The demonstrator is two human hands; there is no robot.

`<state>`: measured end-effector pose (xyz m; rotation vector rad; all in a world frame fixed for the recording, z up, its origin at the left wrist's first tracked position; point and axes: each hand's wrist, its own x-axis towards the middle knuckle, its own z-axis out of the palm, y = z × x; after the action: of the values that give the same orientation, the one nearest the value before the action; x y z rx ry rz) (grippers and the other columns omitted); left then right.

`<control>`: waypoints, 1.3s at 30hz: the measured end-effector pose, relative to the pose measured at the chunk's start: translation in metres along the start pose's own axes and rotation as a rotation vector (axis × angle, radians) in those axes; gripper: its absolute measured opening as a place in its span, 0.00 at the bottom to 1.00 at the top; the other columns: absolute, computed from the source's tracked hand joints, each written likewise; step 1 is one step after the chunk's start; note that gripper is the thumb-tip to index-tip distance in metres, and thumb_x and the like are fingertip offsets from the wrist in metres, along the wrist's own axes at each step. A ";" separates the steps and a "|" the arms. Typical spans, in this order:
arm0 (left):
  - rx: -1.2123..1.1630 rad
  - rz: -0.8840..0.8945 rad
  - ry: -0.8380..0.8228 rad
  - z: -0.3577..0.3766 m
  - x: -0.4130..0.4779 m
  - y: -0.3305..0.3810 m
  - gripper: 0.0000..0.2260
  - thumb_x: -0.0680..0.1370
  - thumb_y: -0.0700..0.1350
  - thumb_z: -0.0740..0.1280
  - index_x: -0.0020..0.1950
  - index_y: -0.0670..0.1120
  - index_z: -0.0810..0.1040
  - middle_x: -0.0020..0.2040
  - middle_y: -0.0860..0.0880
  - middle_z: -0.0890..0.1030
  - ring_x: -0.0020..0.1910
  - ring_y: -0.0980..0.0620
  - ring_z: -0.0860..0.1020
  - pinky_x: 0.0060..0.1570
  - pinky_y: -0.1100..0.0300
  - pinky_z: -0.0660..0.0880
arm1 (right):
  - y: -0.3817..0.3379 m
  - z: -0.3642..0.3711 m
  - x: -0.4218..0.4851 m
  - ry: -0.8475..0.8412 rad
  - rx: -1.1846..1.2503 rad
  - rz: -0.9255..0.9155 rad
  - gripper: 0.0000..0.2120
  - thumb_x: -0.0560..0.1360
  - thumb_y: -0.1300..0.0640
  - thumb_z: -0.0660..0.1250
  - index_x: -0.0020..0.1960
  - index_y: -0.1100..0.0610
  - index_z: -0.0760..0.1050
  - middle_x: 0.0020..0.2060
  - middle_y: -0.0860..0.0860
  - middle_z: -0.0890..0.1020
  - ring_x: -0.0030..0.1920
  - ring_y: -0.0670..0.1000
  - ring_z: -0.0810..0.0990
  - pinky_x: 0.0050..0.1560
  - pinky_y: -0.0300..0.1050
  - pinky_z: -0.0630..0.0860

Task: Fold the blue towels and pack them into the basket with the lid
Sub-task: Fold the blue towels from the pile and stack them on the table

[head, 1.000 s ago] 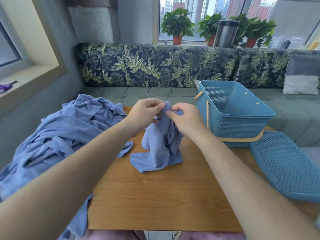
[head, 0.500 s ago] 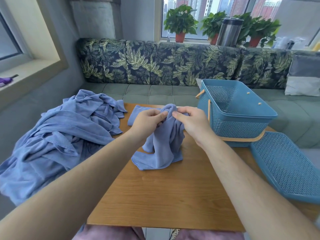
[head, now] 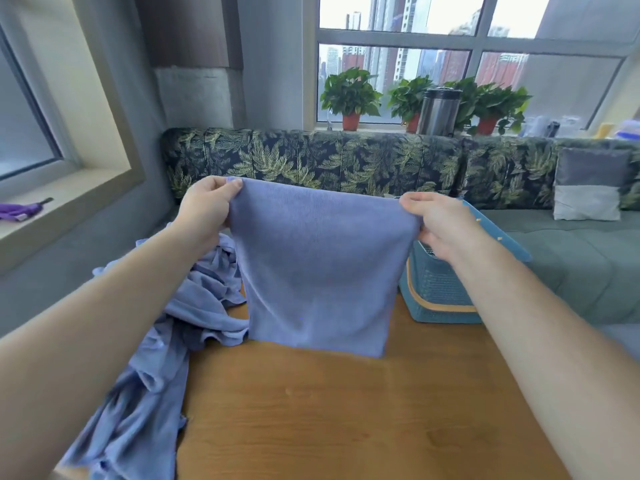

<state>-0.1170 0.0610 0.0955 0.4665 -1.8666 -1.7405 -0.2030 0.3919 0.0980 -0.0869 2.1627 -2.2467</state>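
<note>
Both bare forearms reach forward over the worktop (head: 346, 410), the left hand (head: 204, 209) and the right hand (head: 436, 223) raised level and apart, each pinching a top corner of the blue towel (head: 318, 265) between thumb and curled fingers.

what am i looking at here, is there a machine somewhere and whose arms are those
There is no machine: these are a person's two bare arms. Every picture comes from one wide-angle camera worn on that person's head, looking forward and down. The left hand and the right hand each pinch a top corner of a plain blue cloth towel, holding it spread out so that it hangs down over the wooden table. To the left lies a crumpled pile of more blue towels, partly hanging off the table edge. Behind the right hand stands a blue perforated plastic basket with a tan handle, where the folded towels are meant to go.
</note>
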 end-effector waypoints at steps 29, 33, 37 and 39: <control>0.396 0.257 -0.159 -0.025 -0.032 0.075 0.10 0.75 0.40 0.75 0.55 0.48 0.82 0.40 0.50 0.79 0.36 0.54 0.76 0.35 0.68 0.73 | -0.090 -0.016 -0.033 -0.064 -0.542 -0.215 0.09 0.72 0.67 0.75 0.44 0.53 0.84 0.45 0.54 0.86 0.49 0.54 0.85 0.55 0.52 0.82; 0.699 0.410 -0.055 -0.012 -0.005 0.069 0.01 0.77 0.44 0.73 0.46 0.48 0.82 0.35 0.50 0.78 0.32 0.53 0.73 0.33 0.62 0.68 | -0.078 -0.001 -0.007 0.007 -0.722 -0.319 0.09 0.76 0.61 0.72 0.41 0.49 0.82 0.44 0.50 0.82 0.47 0.53 0.81 0.46 0.45 0.76; 0.709 0.515 -0.005 -0.011 0.023 0.085 0.03 0.77 0.46 0.71 0.44 0.50 0.80 0.45 0.46 0.78 0.41 0.47 0.76 0.41 0.57 0.70 | -0.088 0.005 0.007 0.051 -0.680 -0.457 0.08 0.78 0.60 0.69 0.46 0.48 0.84 0.44 0.46 0.81 0.44 0.52 0.80 0.44 0.45 0.75; 0.683 0.542 0.044 -0.010 0.023 0.095 0.03 0.78 0.46 0.70 0.45 0.49 0.79 0.42 0.50 0.79 0.40 0.48 0.77 0.42 0.57 0.69 | -0.092 0.006 0.006 0.056 -0.558 -0.461 0.08 0.79 0.60 0.68 0.48 0.48 0.83 0.44 0.46 0.84 0.41 0.50 0.83 0.42 0.44 0.77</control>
<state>-0.1192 0.0493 0.1926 0.2003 -2.2589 -0.7219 -0.2067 0.3892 0.1905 -0.5905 2.9841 -1.7329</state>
